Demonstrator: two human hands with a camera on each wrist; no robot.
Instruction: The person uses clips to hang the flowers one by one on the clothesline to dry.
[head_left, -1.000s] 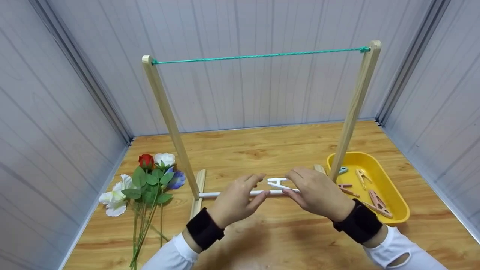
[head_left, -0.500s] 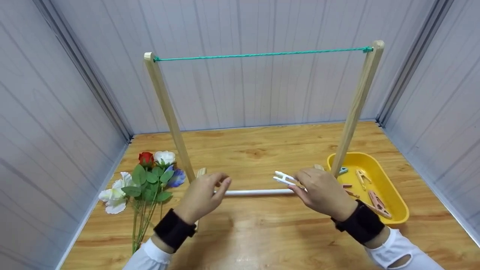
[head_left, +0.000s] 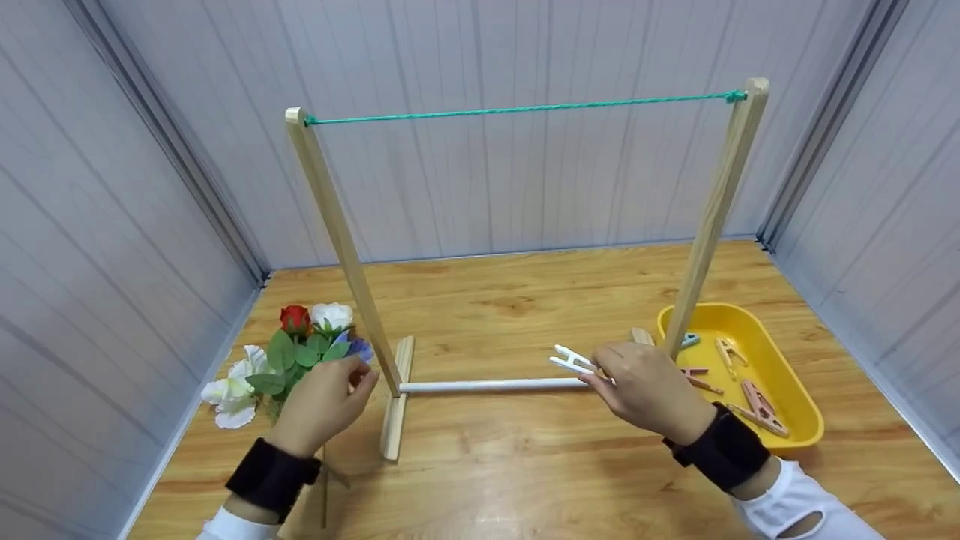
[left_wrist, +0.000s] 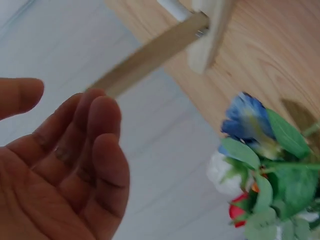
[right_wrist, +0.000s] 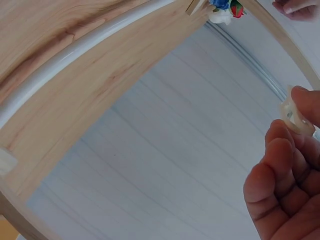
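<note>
Left hand: your left hand [head_left: 322, 405] reaches out to the left of the wooden stand [head_left: 341, 240], fingers loosely spread and relaxed, holding nothing. The left wrist view shows the palm open [left_wrist: 60, 170], with the fingertips close to the flowers but not touching them.

Right hand: your right hand [head_left: 649, 390] sits low over the table, just in front of the stand's right post, and pinches a white clothes peg [head_left: 571, 360] between thumb and fingers. In the right wrist view the peg's end [right_wrist: 296, 116] shows pressed against the fingertips.

Peg: white plastic, with its two prongs pointing left and slightly up, away from your palm. It hangs just above the white rod [head_left: 491, 385]; whether it touches the rod cannot be told.

Flowers: a bunch of artificial flowers [head_left: 292, 349] lies on the table to the left of the stand, with a red bloom, white blooms, a blue one and green leaves. The stems run toward you, under your left wrist.

Stand: two wooden posts on flat feet, joined low by the white rod and at the top by a green cord [head_left: 517, 109] stretched tight.

Tray: a yellow tray [head_left: 795, 420] sits to the right of the stand, near your right hand, with several pink pegs [head_left: 757, 405] and a teal one in it.

Table: a wooden table [head_left: 525, 480] with grey panel walls around it.
</note>
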